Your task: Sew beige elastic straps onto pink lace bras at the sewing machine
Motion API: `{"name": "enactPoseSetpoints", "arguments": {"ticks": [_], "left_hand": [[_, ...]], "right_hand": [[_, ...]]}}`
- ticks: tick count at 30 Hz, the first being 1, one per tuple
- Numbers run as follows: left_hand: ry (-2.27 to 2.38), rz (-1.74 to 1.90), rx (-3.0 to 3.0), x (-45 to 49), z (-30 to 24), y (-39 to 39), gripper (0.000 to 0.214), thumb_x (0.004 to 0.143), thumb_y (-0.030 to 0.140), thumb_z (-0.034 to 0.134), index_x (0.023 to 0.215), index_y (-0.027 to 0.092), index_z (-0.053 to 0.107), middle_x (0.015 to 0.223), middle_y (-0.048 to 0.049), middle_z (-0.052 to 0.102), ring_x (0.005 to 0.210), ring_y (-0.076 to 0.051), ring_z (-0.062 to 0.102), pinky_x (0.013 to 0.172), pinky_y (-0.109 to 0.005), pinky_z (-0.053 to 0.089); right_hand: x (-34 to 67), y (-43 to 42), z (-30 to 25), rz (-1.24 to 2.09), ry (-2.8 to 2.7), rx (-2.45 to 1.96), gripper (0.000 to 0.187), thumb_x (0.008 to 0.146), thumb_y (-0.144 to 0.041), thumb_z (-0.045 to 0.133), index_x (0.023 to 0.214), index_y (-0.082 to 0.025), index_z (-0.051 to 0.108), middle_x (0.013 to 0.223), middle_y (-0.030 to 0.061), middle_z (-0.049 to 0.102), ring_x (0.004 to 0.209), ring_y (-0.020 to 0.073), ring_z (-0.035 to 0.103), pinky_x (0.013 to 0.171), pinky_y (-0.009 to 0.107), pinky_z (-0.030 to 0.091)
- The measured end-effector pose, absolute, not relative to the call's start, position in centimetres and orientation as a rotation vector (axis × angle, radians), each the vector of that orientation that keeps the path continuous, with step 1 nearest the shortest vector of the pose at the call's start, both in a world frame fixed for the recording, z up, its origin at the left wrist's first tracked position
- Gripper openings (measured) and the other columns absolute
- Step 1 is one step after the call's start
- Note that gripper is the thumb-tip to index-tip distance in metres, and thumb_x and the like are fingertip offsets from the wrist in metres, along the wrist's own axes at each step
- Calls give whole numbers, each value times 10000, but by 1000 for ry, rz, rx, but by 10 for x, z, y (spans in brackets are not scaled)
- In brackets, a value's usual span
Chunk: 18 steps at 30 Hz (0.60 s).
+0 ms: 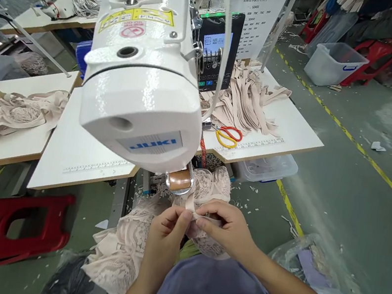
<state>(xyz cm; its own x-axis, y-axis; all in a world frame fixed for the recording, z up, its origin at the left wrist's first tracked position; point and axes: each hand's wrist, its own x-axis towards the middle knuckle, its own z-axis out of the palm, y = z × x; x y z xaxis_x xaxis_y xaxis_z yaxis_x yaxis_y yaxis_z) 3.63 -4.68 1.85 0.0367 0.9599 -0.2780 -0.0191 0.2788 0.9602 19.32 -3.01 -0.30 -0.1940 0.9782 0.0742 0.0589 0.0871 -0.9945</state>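
My left hand (pixel 168 233) and my right hand (pixel 224 224) meet just in front of the sewing machine (pixel 142 108). Both pinch a narrow beige strap (pixel 191 203), thumb against finger. Around and under my hands hangs a beige lace bra (pixel 212 185), partly covered by them. More lace bra pieces (pixel 121 255) drape down beside my left wrist. Right above my fingertips is the end of the machine's lower arm (pixel 178 182), with a brown cover. The needle area is hidden behind the machine head.
A bundle of beige straps (pixel 245 97) and red-and-yellow scissors (pixel 228 136) lie on the white table (pixel 288 132), right of the machine. A control panel (pixel 215 50) stands behind them. A red stool (pixel 33 220) is at lower left; a clear bin (pixel 333 64) stands far right.
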Motion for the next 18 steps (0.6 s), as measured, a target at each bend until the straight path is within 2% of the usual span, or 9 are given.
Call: {"name": "enactPoseSetpoints", "arguments": {"ticks": [7,11,13,15,18], "left_hand": [[1349,1073,927,41,12,-55,316,872,458,642,722,181,653,580,28,570,557,-107,514,519,-202,396],[1275,1093,884,35,6,-52,339,855,484,663,693,187,643,617,18,609,590,-110,535,579,-207,444],[1148,1052,714,33,6,-46,335,786,528,723,799,195,690,731,-1,670,699,-141,597,667,-236,495],[1017,973,542,31,8,-39,418,674,554,805,856,188,715,820,-28,702,809,-190,644,734,-282,532],[969,931,380,12,12,-30,377,577,450,891,716,166,686,769,-31,697,857,-222,678,755,-305,566]], "right_hand": [[191,-29,-2,1022,-1545,-975,76,872,-221,669,850,-214,740,747,12,731,688,131,654,647,250,505],[188,-31,-4,1066,-1592,-1021,110,889,-249,638,904,-219,743,778,18,725,704,134,643,648,245,489],[185,-34,-9,1151,-1652,-1072,123,891,-276,625,933,-216,724,806,15,713,690,127,619,632,236,466],[183,-37,-16,1216,-1747,-1127,122,885,-307,628,909,-201,683,801,6,684,647,115,572,596,224,428],[185,-38,-30,1154,-2048,-1152,174,914,-352,594,883,-182,612,801,11,655,656,126,541,589,234,378]]}}
